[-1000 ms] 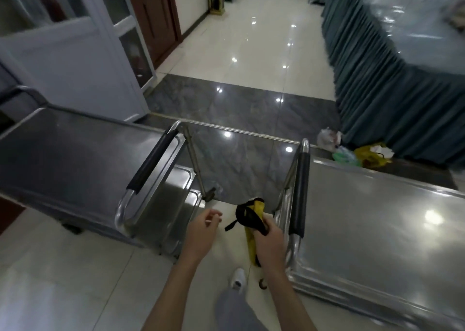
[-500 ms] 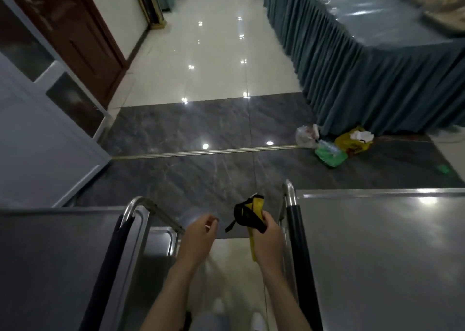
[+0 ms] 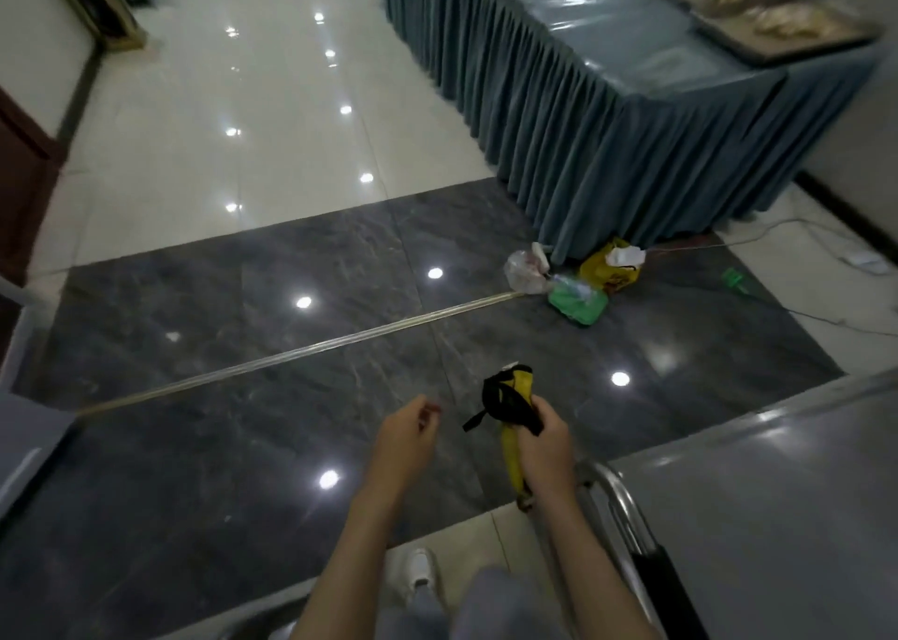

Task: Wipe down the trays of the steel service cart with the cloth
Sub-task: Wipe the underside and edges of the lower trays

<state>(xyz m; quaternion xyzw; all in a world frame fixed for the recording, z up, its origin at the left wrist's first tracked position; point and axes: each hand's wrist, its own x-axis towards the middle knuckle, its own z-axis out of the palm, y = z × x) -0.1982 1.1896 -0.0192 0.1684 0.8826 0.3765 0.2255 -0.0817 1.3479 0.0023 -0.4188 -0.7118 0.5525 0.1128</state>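
Wiping looks not yet begun. Right hand (image 3: 546,445) grips the yellow cloth (image 3: 514,450) with black straps, bunched, held in the air beside the cart (image 3: 777,508); cloth touches no steel. Left hand (image 3: 405,437) holds nothing, fingers loosely curled. The cart's top tray (image 3: 802,469), lower right, carries nothing visible; no wet streaks can be made out. Lower trays out of view. All trays judged left to do. Plastic bags (image 3: 578,282) lie on the floor by the skirted table (image 3: 607,104); contents unclear.
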